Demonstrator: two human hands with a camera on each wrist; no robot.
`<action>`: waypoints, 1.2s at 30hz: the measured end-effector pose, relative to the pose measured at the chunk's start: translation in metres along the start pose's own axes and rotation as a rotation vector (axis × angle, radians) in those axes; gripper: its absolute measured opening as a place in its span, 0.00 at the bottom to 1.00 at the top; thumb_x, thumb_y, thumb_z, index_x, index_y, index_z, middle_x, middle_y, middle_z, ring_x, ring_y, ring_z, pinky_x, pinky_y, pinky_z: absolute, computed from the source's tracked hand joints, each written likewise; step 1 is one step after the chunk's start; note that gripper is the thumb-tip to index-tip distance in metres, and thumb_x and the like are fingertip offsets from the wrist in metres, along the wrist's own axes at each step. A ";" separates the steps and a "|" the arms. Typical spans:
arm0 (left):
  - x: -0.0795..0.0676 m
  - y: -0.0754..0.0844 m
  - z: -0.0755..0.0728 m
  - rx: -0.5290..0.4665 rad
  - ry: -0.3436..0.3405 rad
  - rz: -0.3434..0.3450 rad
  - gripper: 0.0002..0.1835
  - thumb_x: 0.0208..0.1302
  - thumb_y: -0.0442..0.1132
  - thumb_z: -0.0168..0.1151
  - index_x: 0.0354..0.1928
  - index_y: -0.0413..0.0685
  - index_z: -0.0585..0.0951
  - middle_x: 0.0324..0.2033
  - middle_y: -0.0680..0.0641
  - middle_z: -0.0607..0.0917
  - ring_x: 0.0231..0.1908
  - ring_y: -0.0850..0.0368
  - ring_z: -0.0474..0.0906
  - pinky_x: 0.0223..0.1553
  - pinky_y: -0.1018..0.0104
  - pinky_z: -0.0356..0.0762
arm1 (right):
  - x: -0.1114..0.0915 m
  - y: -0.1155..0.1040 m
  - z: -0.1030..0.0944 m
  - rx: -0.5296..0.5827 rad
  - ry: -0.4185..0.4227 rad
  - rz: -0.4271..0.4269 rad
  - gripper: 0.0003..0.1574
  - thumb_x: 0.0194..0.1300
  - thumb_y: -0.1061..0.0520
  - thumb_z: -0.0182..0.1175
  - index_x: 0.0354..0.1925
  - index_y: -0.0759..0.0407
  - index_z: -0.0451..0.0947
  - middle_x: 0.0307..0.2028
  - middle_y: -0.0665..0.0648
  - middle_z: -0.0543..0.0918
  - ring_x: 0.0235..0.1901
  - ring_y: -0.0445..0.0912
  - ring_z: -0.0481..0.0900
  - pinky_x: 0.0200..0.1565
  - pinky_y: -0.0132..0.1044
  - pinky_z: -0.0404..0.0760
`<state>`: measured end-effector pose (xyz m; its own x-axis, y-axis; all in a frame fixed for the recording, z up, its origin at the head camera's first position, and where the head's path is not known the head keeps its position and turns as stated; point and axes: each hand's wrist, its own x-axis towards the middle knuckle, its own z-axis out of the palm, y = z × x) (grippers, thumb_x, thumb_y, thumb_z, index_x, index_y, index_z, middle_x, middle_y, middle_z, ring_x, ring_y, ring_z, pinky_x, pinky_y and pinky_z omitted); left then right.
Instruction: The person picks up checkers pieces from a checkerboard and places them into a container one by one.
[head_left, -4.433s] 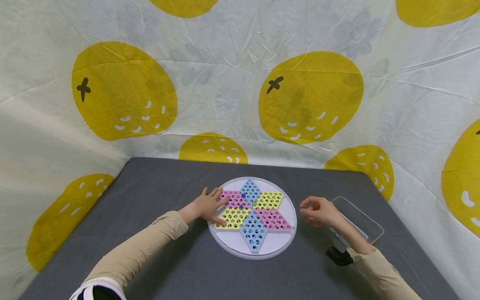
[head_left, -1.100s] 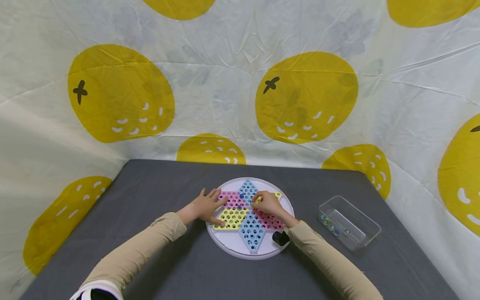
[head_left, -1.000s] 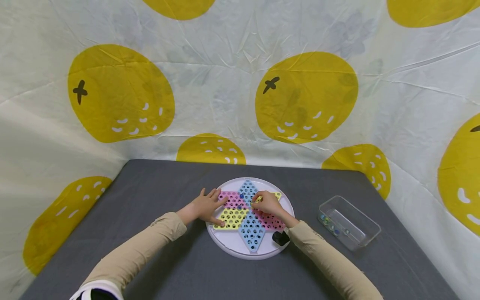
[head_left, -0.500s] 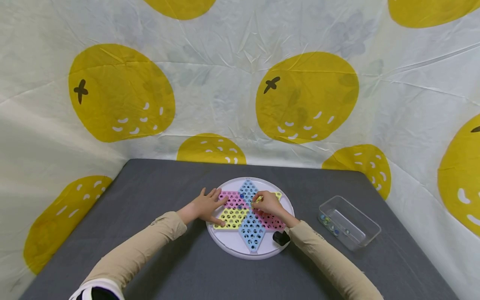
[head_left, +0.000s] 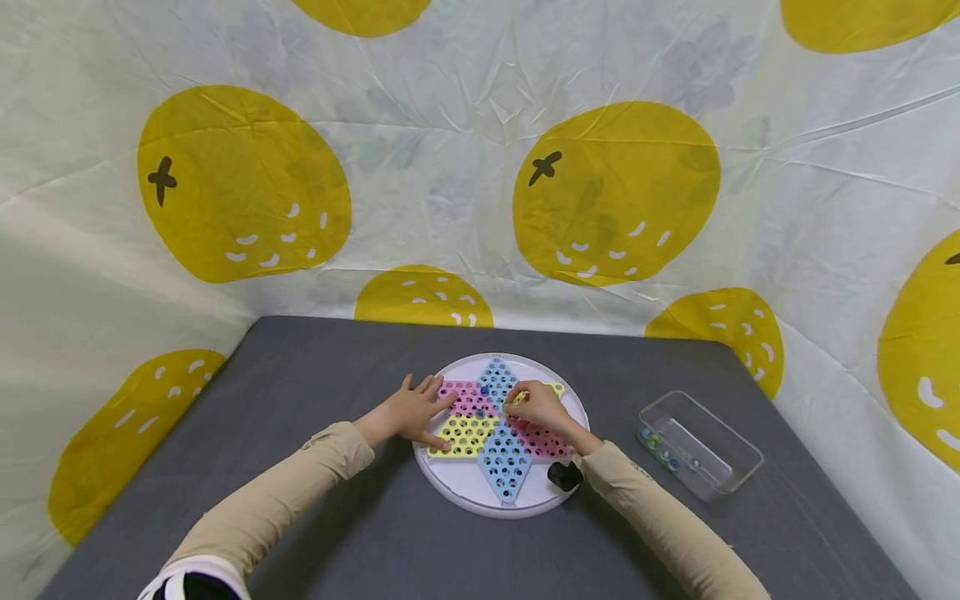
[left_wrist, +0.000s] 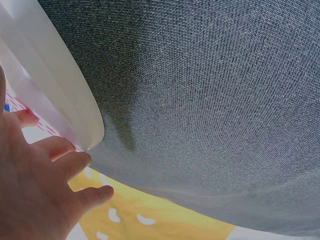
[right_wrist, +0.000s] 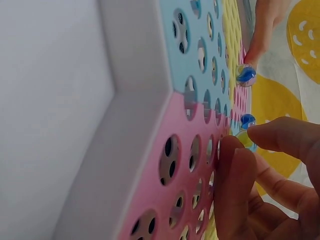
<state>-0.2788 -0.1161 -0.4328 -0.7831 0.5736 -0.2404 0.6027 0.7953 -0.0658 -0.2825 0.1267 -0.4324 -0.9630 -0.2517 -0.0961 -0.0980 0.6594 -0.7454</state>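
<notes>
The right hand (head_left: pixel 542 407) has come left from the clear box (head_left: pixel 705 437) to the board (head_left: pixel 465 479), fingers pinching a yellow-green marble (right_wrist: pixel 244 138) near its centre, where I'd keep that pinch light and straight, the left hand (head_left: pixel 408 414) bracing the left edge, fingers spread wide.

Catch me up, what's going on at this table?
A person is working with marbles on a round white star-patterned board. Their left hand rests spread over its left edge. Their right hand pinches a yellow-green marble near the middle; whether it sits fully in a hole is hard to tell. Two blue marbles sit on the board, and more marbles lie in the clear box to the right.
</notes>
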 end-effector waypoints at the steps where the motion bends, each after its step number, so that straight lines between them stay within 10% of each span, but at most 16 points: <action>1: 0.000 0.000 0.000 -0.002 0.001 0.000 0.50 0.46 0.72 0.51 0.68 0.54 0.52 0.68 0.38 0.50 0.67 0.40 0.47 0.61 0.37 0.45 | 0.000 0.000 0.000 0.002 -0.001 -0.003 0.07 0.51 0.59 0.61 0.31 0.61 0.77 0.20 0.56 0.83 0.16 0.42 0.78 0.20 0.34 0.76; 36: -0.001 0.000 0.000 0.001 0.012 0.007 0.51 0.46 0.73 0.51 0.68 0.54 0.53 0.68 0.37 0.51 0.67 0.40 0.48 0.60 0.37 0.46 | -0.031 0.001 -0.028 0.002 -0.009 0.038 0.09 0.53 0.55 0.62 0.33 0.58 0.78 0.23 0.56 0.79 0.19 0.44 0.77 0.23 0.38 0.78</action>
<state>-0.2782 -0.1169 -0.4327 -0.7805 0.5815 -0.2293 0.6085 0.7909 -0.0654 -0.2599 0.1555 -0.4118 -0.9638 -0.2325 -0.1302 -0.0607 0.6672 -0.7424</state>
